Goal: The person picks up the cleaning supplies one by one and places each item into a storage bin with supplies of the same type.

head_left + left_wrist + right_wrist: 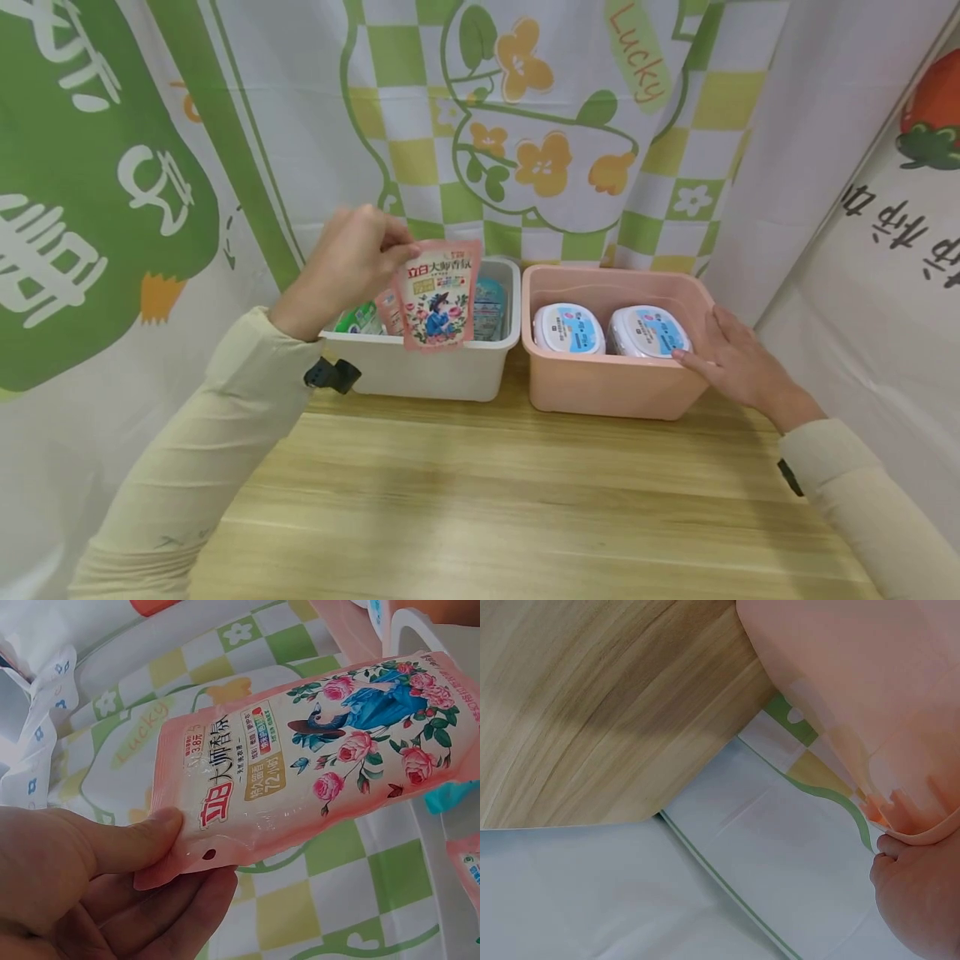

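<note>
My left hand (352,258) pinches the top corner of a pink laundry detergent pouch (441,300) between thumb and fingers. The pouch hangs upright above the front rim of a white storage bin (427,371). In the left wrist view the pouch (322,757) shows a blue-dressed figure and roses, with the left hand (112,885) at its top end. My right hand (742,362) grips the right rim of a pink storage bin (607,387), thumb near its front corner. In the right wrist view, part of the right hand (919,892) shows beside the bin's rim.
Inside the white bin are a green pack (362,319), a teal pouch (489,304) and another pink pack (390,312). Two white-lidded tubs (570,327) sit in the pink bin. Both bins stand at the back of a wooden table (510,500), before a patterned curtain (420,125).
</note>
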A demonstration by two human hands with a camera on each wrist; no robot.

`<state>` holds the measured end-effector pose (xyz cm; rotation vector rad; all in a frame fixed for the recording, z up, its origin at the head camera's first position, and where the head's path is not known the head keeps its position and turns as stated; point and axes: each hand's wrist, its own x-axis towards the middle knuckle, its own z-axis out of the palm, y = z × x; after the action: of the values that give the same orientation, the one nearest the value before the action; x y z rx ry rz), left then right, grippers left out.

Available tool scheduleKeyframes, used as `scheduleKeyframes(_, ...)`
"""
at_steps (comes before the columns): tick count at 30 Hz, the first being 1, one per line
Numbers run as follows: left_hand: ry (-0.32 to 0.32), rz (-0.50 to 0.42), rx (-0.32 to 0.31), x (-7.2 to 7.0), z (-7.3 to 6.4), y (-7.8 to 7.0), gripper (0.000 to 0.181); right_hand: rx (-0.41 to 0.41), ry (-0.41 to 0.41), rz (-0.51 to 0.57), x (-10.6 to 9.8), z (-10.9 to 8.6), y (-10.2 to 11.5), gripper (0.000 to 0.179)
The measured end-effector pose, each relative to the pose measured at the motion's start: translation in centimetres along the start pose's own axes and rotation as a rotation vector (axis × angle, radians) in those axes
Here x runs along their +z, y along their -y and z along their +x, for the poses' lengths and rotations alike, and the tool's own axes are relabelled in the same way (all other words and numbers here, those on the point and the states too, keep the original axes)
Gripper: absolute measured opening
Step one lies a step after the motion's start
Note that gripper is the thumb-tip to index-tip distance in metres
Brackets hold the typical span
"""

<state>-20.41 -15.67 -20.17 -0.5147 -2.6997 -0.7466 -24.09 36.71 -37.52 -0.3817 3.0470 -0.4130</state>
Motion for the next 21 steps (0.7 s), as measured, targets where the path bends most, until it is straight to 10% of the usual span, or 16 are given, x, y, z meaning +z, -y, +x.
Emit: scheduleKeyframes(21, -0.053, 0.019, -0.055, 0.9, 3.0, 2.1, 0.016, -0.010, -0.007, 0.015, -0.1, -0.1, 0.1, 0.103)
